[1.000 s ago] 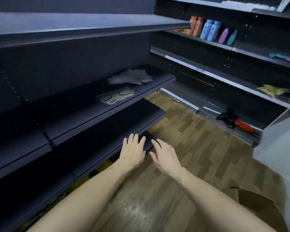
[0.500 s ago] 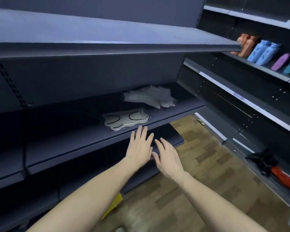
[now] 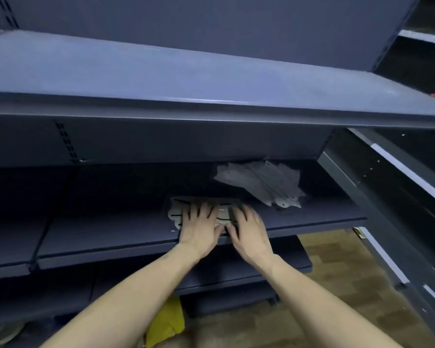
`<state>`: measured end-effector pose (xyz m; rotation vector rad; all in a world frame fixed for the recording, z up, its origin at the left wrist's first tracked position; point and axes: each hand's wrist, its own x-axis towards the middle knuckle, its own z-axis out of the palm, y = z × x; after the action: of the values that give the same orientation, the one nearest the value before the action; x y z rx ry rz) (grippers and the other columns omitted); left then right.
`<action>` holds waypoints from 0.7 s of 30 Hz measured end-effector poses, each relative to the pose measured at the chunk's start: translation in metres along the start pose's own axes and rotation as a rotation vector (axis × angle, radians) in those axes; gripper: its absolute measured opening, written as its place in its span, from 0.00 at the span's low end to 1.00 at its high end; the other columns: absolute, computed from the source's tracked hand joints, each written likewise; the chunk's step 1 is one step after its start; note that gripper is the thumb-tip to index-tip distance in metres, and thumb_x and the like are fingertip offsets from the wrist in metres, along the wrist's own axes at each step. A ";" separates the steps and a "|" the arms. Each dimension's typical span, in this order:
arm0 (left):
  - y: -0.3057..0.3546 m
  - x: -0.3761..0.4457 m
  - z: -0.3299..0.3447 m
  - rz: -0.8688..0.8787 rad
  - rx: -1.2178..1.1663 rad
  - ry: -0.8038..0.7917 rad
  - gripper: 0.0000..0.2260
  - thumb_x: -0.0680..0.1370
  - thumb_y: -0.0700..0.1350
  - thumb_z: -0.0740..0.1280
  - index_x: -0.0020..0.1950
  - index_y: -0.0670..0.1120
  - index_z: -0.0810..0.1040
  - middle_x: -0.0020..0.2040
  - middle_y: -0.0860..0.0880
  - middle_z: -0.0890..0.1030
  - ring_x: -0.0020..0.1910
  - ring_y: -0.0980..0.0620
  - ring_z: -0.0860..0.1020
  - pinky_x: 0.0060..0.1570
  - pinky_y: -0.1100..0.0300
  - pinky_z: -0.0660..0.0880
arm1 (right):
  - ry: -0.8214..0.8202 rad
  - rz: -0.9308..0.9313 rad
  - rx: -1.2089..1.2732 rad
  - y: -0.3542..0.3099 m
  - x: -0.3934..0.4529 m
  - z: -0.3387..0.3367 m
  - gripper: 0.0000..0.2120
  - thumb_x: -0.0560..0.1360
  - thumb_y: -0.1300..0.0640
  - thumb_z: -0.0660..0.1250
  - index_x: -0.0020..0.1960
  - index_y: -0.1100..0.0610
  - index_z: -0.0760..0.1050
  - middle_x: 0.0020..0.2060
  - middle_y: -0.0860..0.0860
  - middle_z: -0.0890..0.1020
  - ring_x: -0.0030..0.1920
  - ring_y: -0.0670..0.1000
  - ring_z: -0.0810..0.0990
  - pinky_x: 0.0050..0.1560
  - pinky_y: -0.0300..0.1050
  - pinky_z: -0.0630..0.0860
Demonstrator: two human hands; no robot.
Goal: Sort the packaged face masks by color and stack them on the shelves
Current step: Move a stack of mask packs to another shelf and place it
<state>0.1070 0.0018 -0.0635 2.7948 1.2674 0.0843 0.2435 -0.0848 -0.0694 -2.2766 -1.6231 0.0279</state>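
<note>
A small stack of packaged face masks with black ear loops [image 3: 177, 212] lies near the front of the middle dark shelf [image 3: 106, 234]. My left hand [image 3: 199, 222] rests flat on it with fingers spread. My right hand [image 3: 246, 227] lies on the stack's right end, fingers straight, thumb near the front edge. Both hands cover most of the packets. A fanned pile of pale grey-white packaged masks [image 3: 261, 183] lies further back and to the right on the same shelf, untouched.
A wide dark shelf [image 3: 186, 79] overhangs just above the hands. Lower shelves [image 3: 236, 270] sit beneath my forearms. A yellow packet [image 3: 167, 322] lies on the wooden floor [image 3: 337, 272] below. Another dark shelving unit [image 3: 399, 187] stands to the right.
Both hands rose from near the lower shelf up onto the middle shelf and now rest on the black-looped mask stack. The view has moved closer and leftward.
</note>
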 end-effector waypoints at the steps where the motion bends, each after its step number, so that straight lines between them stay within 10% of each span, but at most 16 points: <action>1: 0.001 0.003 0.003 -0.022 -0.013 -0.005 0.27 0.83 0.60 0.52 0.80 0.52 0.56 0.76 0.45 0.62 0.72 0.38 0.61 0.71 0.42 0.57 | -0.020 -0.030 0.012 0.003 0.006 0.000 0.23 0.81 0.48 0.61 0.73 0.56 0.68 0.72 0.56 0.70 0.73 0.59 0.66 0.73 0.56 0.64; 6: 0.011 0.019 0.009 -0.046 -0.088 0.100 0.28 0.76 0.59 0.50 0.73 0.52 0.71 0.65 0.47 0.76 0.58 0.42 0.72 0.58 0.46 0.70 | -0.127 -0.169 -0.013 0.029 0.042 0.002 0.28 0.79 0.42 0.50 0.74 0.53 0.66 0.70 0.54 0.70 0.70 0.57 0.68 0.70 0.52 0.65; 11: 0.006 0.022 0.006 -0.159 -0.104 0.172 0.36 0.72 0.70 0.52 0.73 0.52 0.71 0.70 0.45 0.73 0.65 0.41 0.69 0.62 0.47 0.69 | -0.191 -0.258 0.001 0.046 0.060 0.004 0.29 0.79 0.38 0.50 0.76 0.49 0.64 0.74 0.51 0.66 0.74 0.55 0.62 0.74 0.48 0.59; 15: -0.012 0.025 0.001 -0.385 -0.075 -0.074 0.50 0.65 0.80 0.57 0.81 0.57 0.53 0.80 0.43 0.53 0.78 0.37 0.49 0.73 0.36 0.46 | -0.168 -0.295 0.135 0.047 0.062 0.003 0.24 0.80 0.48 0.58 0.75 0.50 0.66 0.72 0.51 0.68 0.73 0.54 0.64 0.73 0.45 0.60; 21: -0.018 0.032 -0.006 -0.289 -0.116 -0.126 0.42 0.69 0.75 0.63 0.78 0.61 0.58 0.77 0.50 0.60 0.75 0.38 0.56 0.73 0.44 0.57 | -0.075 -0.312 0.206 0.053 0.062 0.007 0.22 0.75 0.59 0.61 0.68 0.49 0.74 0.67 0.48 0.73 0.69 0.52 0.67 0.72 0.44 0.62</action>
<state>0.1139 0.0384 -0.0582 2.4500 1.5620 -0.0325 0.3118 -0.0408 -0.0796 -1.8729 -1.9008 0.1968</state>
